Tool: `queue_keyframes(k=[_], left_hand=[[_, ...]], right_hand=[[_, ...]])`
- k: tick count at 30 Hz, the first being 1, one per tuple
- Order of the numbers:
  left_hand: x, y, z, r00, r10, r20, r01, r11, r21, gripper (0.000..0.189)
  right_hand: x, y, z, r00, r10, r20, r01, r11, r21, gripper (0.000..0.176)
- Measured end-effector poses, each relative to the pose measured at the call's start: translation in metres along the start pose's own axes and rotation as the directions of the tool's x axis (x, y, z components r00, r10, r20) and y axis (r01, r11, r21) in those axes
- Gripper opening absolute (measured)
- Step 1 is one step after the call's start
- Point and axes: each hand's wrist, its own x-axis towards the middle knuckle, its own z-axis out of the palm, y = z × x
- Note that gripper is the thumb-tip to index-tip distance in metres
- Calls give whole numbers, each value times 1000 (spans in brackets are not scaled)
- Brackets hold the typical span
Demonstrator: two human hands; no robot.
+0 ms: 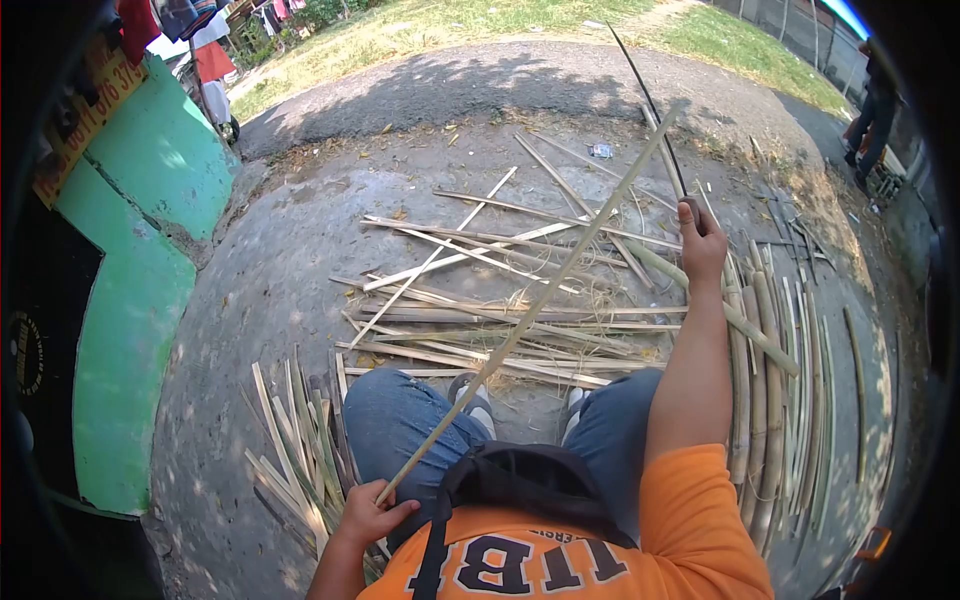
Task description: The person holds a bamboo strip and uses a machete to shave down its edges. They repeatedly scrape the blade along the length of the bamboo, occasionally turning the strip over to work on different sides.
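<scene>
My left hand [366, 514], low beside my left thigh, is closed around the near end of a long bamboo strip [543, 300]. The strip slants up and to the right, away from me, over the split bamboo on the ground. Out in front on the right, my right hand [703, 243] grips the handle of a machete [648, 92]. Its long, thin, dark blade points up and away, close to the strip's far end in this view. Between my feet and the pavement lie crossed bamboo slats [500, 318], with curled shavings among them.
Bamboo poles [758, 400] lie lengthwise at my right. A bundle of split strips [290, 440] rests by my left knee. A green wall [130, 330] stands on the left. At the far right a person [876, 115] stands near the road.
</scene>
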Motion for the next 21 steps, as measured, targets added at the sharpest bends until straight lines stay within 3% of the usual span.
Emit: queue_keyframes(k=[3,9,17,21], left_hand=[[-1,-5,1,998,-67,13,68,989,-133,46],[-1,10,-7,975,-213,69,223,954,-198,43],[-4,22,-21,968,-212,137,220,974,-53,38],[-8,43,-26,961,-218,169,217,976,25,38]], right_hand=[[-6,8,5,978,208,-29,-200,964,174,61],[-6,8,-2,919,394,-6,-382,894,234,70],[-4,-1,-10,907,416,-64,-391,890,235,70],[-8,-3,-18,905,425,-19,-409,882,235,72]])
